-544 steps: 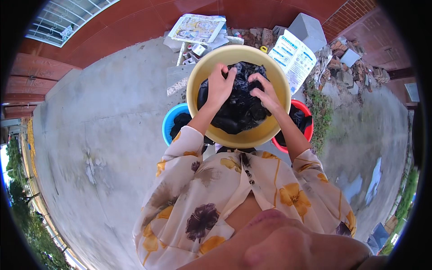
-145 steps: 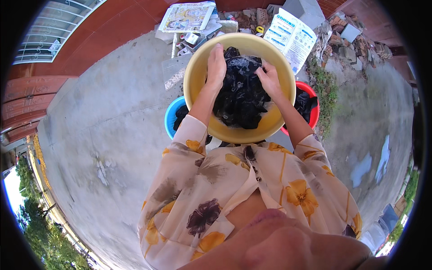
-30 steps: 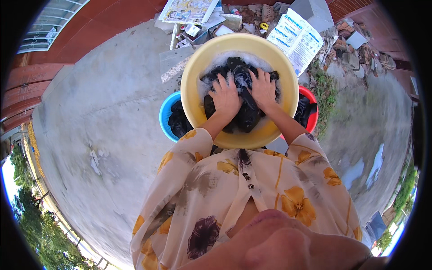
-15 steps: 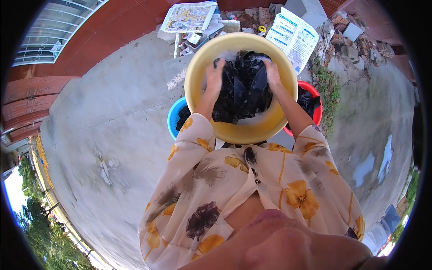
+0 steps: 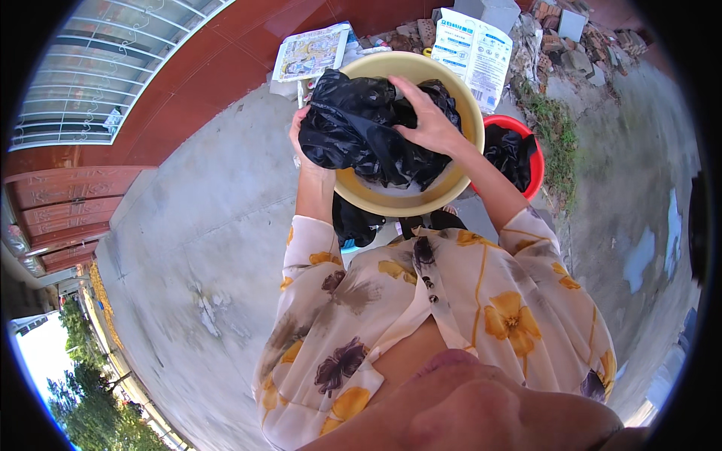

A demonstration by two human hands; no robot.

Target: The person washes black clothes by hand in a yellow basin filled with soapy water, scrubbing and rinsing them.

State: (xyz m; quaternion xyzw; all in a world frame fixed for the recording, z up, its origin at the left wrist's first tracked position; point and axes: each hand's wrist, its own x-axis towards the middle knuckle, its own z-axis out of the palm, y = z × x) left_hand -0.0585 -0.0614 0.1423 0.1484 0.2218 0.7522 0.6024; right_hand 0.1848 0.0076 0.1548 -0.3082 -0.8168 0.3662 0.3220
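A wet, shiny black garment (image 5: 361, 135) is bunched up in a yellow basin (image 5: 421, 204), partly lifted over its left rim. My left hand (image 5: 302, 143) grips the bundle's left end, its fingers mostly hidden behind the cloth. On the right part of the bundle lies my right hand (image 5: 432, 124), thumb and fingers spread apart against the fabric. Suds and whitish water show low in the basin. Whether this is one garment or more, I cannot tell.
A red basin (image 5: 535, 169) holding black cloth (image 5: 508, 156) stands to the right. Below the yellow basin, more black cloth (image 5: 355, 222) hangs over a mostly hidden blue basin (image 5: 350, 246). Behind are a white printed bag (image 5: 472, 56), a picture board (image 5: 312, 52) and rubble (image 5: 575, 60).
The black garment has come up from the water and shifted left over the rim. My left hand moved left with it; my right hand moved inward across the cloth. The view has turned somewhat.
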